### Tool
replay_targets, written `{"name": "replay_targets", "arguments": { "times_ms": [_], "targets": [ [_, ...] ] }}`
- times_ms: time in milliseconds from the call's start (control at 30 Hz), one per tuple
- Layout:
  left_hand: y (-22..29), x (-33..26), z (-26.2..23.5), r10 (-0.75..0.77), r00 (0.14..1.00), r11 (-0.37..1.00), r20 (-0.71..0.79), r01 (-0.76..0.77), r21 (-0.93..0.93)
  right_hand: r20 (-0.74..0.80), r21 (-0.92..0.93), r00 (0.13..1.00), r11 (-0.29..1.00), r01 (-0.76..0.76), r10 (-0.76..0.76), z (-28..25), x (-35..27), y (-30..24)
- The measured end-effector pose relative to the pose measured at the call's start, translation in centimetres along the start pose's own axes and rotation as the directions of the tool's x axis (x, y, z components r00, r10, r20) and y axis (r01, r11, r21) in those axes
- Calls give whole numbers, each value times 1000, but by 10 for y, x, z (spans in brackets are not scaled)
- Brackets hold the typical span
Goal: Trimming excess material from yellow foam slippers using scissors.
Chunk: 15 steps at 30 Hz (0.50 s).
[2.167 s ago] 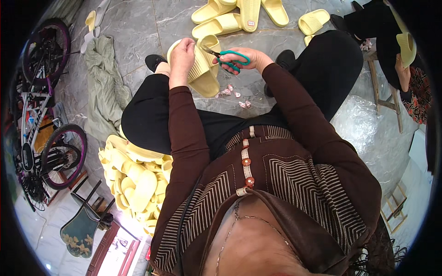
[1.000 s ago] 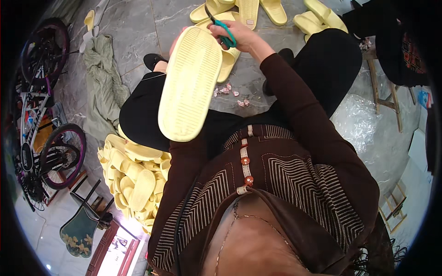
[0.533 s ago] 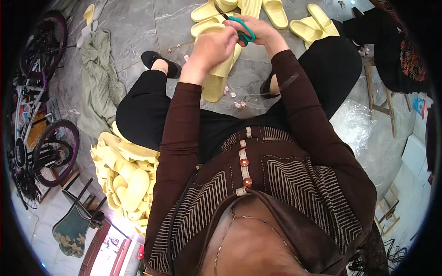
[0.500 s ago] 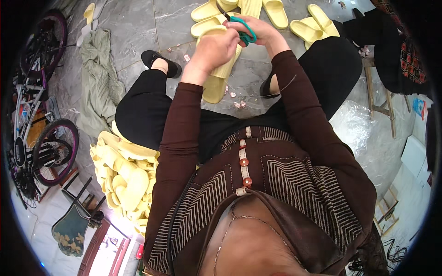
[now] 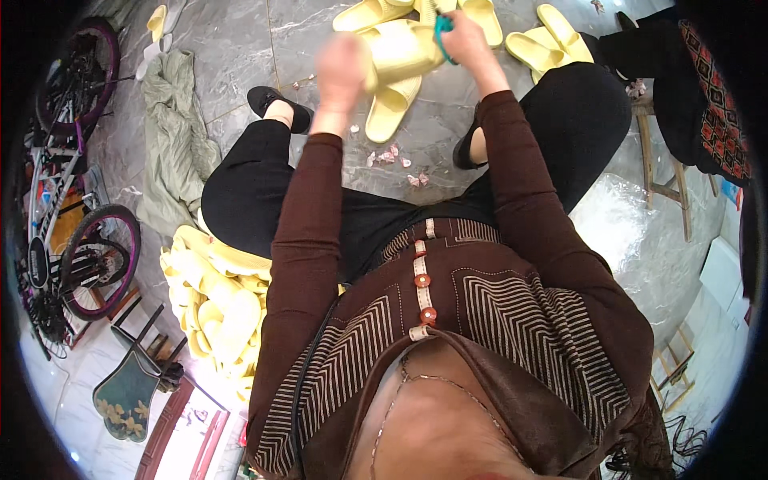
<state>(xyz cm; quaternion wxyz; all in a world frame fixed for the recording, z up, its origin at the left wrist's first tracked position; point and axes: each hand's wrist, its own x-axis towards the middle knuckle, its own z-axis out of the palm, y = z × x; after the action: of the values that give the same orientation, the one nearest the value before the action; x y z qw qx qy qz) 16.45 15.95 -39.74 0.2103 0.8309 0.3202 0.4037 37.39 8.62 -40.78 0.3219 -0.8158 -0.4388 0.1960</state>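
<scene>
**Grey marble floor, foam slippers and scissors**

Polished grey stone floor (image 5: 232,48) runs under a seated person. A soft, pale yellow foam slipper (image 5: 396,72), smooth and rounded, is held up between both hands above the knees. The left hand (image 5: 342,70), blurred, is closed on its side; the right hand (image 5: 462,36) grips teal-handled scissors (image 5: 442,30) at its top. Pink trimmings (image 5: 392,156) dot the floor; more slippers (image 5: 216,304) pile at the left. Half a second ago the slipper sat lower and closer.

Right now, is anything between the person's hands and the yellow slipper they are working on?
Nothing visible. The left hand, blurred, is against the yellow slipper, and the right hand, holding green-handled scissors, is at its far end. Whether each grips it is unclear.
</scene>
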Motion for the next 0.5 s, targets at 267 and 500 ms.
{"name": "replay_targets", "arguments": {
  "times_ms": [267, 500],
  "targets": [
    [-178, -64, -62, -685, 643, 553, 343, 152, 819, -587, 44, 809, 998, 42, -8, -21, 23, 6],
    [-103, -41, 60, -546, 442, 726, 712, -174, 665, -353, 743, 836, 669, -23, 420, -23, 13, 25]
  ]
}}
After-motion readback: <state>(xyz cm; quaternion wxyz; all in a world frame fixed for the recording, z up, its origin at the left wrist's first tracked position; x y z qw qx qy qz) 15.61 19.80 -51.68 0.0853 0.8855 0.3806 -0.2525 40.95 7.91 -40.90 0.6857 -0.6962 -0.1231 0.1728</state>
